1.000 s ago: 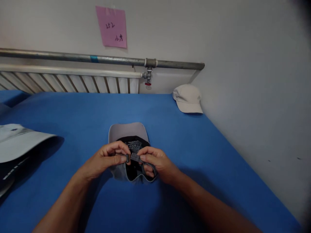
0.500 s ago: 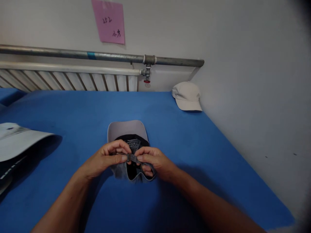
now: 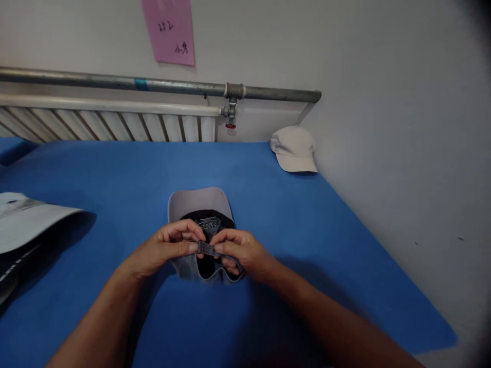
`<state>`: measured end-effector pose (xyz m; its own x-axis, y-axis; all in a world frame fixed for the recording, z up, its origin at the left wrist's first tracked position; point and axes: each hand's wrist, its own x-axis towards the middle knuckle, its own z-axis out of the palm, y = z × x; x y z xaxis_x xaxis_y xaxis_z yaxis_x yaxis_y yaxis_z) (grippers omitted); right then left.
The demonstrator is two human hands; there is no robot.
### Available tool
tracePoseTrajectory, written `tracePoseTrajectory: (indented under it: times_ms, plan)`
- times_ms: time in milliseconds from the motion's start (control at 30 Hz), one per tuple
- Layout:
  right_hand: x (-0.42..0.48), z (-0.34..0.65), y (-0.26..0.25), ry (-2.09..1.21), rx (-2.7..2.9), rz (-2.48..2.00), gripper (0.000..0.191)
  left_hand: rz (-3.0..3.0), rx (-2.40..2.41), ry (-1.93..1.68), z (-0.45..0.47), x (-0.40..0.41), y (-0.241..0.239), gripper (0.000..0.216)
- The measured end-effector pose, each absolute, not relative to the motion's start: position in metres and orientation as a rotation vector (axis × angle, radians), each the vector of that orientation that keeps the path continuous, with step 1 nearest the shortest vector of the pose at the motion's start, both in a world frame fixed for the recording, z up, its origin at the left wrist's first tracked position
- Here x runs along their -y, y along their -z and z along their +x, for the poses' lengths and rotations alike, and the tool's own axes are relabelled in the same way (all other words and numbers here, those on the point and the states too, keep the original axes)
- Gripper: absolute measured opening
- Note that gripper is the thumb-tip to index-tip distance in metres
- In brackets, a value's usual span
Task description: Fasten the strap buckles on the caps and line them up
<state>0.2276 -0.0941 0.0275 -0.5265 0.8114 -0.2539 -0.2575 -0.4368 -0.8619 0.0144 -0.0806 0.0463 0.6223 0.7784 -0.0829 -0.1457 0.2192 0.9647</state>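
A grey cap [image 3: 200,201] lies upside down on the blue table [image 3: 115,174], brim pointing away from me, dark lining showing. My left hand [image 3: 169,248] pinches the small buckle at the cap's back opening. My right hand [image 3: 238,250] pinches the grey adjuster strap [image 3: 209,249] just right of the buckle, with lower fingers hooked under the cap's rear edge. The two thumbs are almost touching over the strap.
A beige cap [image 3: 294,149] sits at the table's far right corner by the wall. A pale cap brim [image 3: 30,220] juts in at the left edge. A radiator [image 3: 107,125] and metal pipe [image 3: 161,87] run along the back wall under a pink note [image 3: 169,31].
My hands have drawn closer together along the strap, so less strap shows between them. The view has tilted slightly down.
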Motion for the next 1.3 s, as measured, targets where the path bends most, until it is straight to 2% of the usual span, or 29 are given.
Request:
tracePoseTrajectory:
  times_ms: [600, 833, 1067, 1300]
  plan:
    - [0.096, 0.224, -0.029, -2.035, 0.994, -0.9, 0.01, 1.174, -0.722, -0.607, 0.019, 0.081, -0.048, 0.012]
    - [0.1, 0.219, -0.028, -1.895, 1.09, -0.937, 0.016, 1.152, -0.798, -0.555, 0.023, 0.082, -0.049, 0.024]
    - [0.103, 0.221, -0.036, -1.731, 1.265, -0.997, 0.005, 1.164, -0.861, -0.52, 0.026, 0.082, -0.052, 0.025]
    - [0.099, 0.227, -0.036, -1.76, 1.34, -1.046, 0.019, 1.119, -0.837, -0.57, 0.025, 0.081, -0.051, 0.022]
